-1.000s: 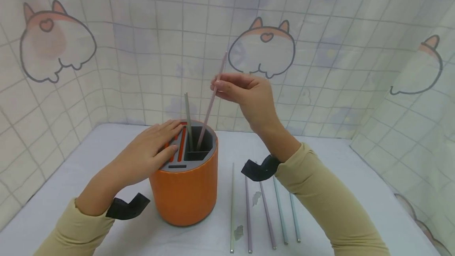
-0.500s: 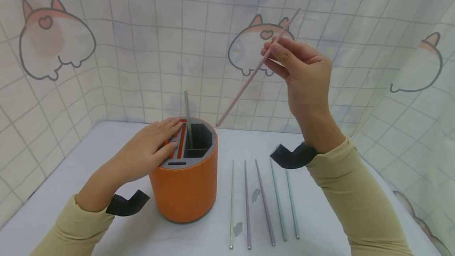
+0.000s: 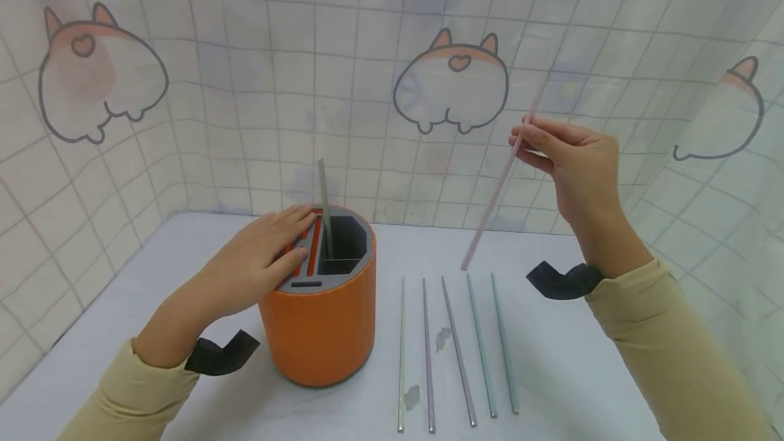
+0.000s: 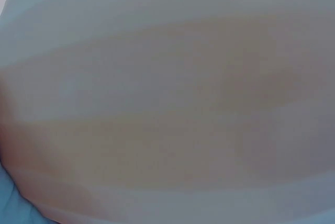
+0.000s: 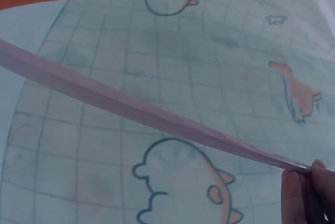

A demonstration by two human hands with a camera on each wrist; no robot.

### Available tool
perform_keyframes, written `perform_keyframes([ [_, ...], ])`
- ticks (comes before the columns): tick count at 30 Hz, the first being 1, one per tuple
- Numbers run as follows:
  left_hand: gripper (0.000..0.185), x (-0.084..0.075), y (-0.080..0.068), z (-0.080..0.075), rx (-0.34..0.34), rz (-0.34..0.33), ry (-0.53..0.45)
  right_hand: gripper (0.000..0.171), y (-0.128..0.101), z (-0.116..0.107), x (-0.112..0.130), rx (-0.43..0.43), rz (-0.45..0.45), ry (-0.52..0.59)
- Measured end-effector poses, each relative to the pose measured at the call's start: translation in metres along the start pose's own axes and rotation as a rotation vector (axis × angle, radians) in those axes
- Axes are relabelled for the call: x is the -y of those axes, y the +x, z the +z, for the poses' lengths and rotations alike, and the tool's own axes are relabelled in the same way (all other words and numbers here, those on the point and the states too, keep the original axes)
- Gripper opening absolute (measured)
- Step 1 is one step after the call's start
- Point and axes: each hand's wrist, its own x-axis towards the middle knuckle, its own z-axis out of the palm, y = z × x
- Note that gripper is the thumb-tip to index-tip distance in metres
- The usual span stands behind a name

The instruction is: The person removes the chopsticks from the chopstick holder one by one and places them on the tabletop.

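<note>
My left hand (image 3: pixel 251 260) rests with extended fingers on the slotted grey top of an orange utensil holder (image 3: pixel 318 339). One pale green chopstick (image 3: pixel 324 203) stands leaning in the holder's dark compartment. Off to the right, my right hand (image 3: pixel 576 165) pinches a pink chopstick (image 3: pixel 495 199) between thumb and fingers. It slants in the air, lower end to the left, above the white tabletop. In the right wrist view the pink chopstick (image 5: pixel 141 111) runs to the fingertips at lower right. The left wrist view is blurred and too close to make out.
On the white table (image 3: pixel 569 359) right of the holder lie several chopsticks in a row: a green one (image 3: pixel 401 359), purple ones (image 3: pixel 429 359) and blue ones (image 3: pixel 505 352). A gridded curtain (image 3: pixel 245 121) with cartoon animals hangs behind and at the sides.
The pink chopstick has come out of the holder's compartment. My right hand carried it up and right, then lowered it further right. The left hand has stayed on the holder.
</note>
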Motion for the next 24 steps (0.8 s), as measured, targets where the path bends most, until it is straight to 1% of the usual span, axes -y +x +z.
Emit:
perform_keyframes([
  [2,0.056,0.0,0.0,0.0,0.0,0.001,0.001,0.021,-0.001,-0.014,-0.008,0.002,0.035,-0.046],
  [5,0.056,-0.001,0.0,-0.001,-0.001,0.008,0.004,0.014,-0.004,-0.034,-0.02,0.008,0.092,-0.148],
  [7,0.056,-0.001,0.0,-0.001,-0.002,0.006,0.005,0.009,-0.006,-0.046,-0.027,0.023,0.133,-0.214],
  [9,0.056,-0.001,0.0,-0.001,0.001,-0.002,0.009,0.008,-0.009,-0.057,-0.033,0.046,0.17,-0.286],
  [12,0.056,-0.001,0.0,-0.001,0.005,-0.014,0.009,0.012,-0.012,-0.073,-0.043,0.09,0.228,-0.322],
  [15,0.057,-0.001,0.0,-0.001,0.005,-0.004,0.008,0.016,-0.014,-0.086,-0.052,0.124,0.283,-0.349],
  [17,0.057,-0.001,0.0,-0.001,0.003,0.005,0.007,0.018,-0.015,-0.093,-0.059,0.139,0.313,-0.384],
  [21,0.057,-0.001,0.0,-0.001,0.001,0.007,0.008,0.019,-0.017,-0.105,-0.074,0.174,0.37,-0.413],
  [24,0.057,-0.001,0.0,0.0,0.001,0.003,0.01,0.019,-0.02,-0.113,-0.084,0.189,0.429,-0.414],
])
